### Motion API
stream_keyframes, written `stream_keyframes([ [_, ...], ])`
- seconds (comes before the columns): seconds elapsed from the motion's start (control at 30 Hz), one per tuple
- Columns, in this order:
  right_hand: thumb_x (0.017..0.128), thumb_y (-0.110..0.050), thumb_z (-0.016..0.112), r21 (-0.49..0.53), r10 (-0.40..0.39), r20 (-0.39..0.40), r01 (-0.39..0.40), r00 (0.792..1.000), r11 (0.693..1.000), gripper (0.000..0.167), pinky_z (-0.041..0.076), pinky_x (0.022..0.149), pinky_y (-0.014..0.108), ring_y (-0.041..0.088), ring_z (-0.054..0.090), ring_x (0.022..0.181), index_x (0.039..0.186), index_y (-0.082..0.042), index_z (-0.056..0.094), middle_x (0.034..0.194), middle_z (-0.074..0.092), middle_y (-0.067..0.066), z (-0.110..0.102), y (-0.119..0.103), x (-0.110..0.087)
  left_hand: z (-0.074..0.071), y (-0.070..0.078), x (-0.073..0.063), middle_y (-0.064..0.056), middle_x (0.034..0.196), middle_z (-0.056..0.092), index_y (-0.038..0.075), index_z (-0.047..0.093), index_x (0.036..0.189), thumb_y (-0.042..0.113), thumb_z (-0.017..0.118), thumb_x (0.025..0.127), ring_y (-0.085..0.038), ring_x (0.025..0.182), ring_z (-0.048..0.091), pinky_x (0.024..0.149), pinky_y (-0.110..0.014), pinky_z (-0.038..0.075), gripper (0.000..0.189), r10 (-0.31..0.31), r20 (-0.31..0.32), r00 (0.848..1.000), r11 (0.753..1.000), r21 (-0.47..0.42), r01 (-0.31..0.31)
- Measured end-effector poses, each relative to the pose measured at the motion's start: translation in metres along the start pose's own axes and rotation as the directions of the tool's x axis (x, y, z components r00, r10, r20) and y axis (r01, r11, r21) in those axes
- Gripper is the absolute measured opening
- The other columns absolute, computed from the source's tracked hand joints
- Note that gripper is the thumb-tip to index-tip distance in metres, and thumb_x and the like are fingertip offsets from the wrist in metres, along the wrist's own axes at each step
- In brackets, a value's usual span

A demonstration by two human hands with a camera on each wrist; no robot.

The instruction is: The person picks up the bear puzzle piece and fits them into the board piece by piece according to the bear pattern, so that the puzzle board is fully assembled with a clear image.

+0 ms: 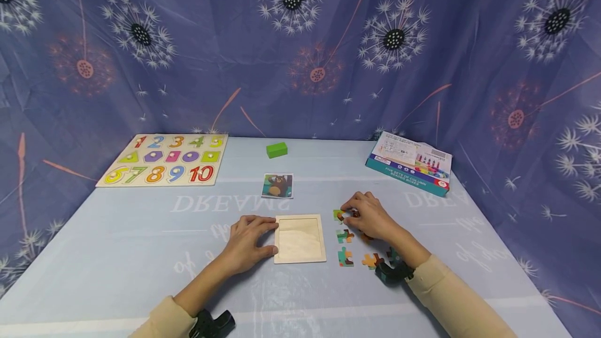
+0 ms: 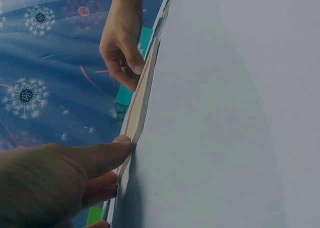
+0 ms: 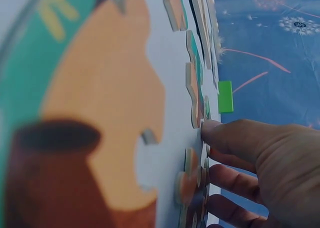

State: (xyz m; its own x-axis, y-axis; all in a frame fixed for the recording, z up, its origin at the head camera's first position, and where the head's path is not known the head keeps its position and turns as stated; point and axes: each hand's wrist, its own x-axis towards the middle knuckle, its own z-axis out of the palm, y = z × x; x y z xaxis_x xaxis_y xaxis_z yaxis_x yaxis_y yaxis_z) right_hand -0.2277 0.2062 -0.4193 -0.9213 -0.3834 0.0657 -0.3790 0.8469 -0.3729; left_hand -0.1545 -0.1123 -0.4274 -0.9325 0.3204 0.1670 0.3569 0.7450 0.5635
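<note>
A square wooden puzzle tray (image 1: 300, 239) with a raised rim lies bare on the table. At its left edge rests my left hand (image 1: 249, 244), thumb and fingertips touching the rim; in the left wrist view the thumb (image 2: 107, 155) lies straight against it. My right hand (image 1: 373, 218) is over the upper puzzle pieces to the right of the tray, its curled fingers pinching a brown piece (image 1: 350, 214) that they partly hide. Other pieces lie around it: a green-brown one (image 1: 345, 236), a teal one (image 1: 345, 257) and an orange-brown one (image 1: 372, 261).
Behind the tray lies a bear picture card (image 1: 277, 185), with a green block (image 1: 277, 150) farther back. A number board (image 1: 164, 160) is at the back left, a teal-sided box (image 1: 408, 163) at the back right. A patterned curtain (image 1: 300, 93) hangs behind the table.
</note>
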Motion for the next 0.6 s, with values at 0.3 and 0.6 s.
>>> stream_keyframes([
  [0.3,0.08,-0.024,0.073,0.005,0.004,0.008,-0.004,1.0,1.0,0.026,0.035,0.09,0.047,0.022,0.046,0.097,0.103,-0.014,0.071,0.104,0.061,0.003,-0.001,-0.001,0.001,0.0,0.0,0.0,-0.003,0.13,0.058,0.01,0.064,0.119,0.023,0.077,0.075,-0.031,0.123,0.039,0.097,-0.055,0.025,0.048,-0.007,0.0,1.0,1.0,-0.001,0.007],
  [0.6,0.079,-0.026,0.073,0.003,0.006,0.019,-0.006,1.0,1.0,0.027,0.035,0.093,0.047,0.021,0.046,0.099,0.104,-0.016,0.071,0.107,0.062,0.002,-0.005,-0.012,-0.001,0.001,0.0,0.001,-0.004,0.129,0.059,0.01,0.064,0.119,0.023,0.078,0.074,-0.032,0.122,0.039,0.096,-0.056,0.026,0.049,-0.003,-0.005,1.0,1.0,-0.002,0.003],
])
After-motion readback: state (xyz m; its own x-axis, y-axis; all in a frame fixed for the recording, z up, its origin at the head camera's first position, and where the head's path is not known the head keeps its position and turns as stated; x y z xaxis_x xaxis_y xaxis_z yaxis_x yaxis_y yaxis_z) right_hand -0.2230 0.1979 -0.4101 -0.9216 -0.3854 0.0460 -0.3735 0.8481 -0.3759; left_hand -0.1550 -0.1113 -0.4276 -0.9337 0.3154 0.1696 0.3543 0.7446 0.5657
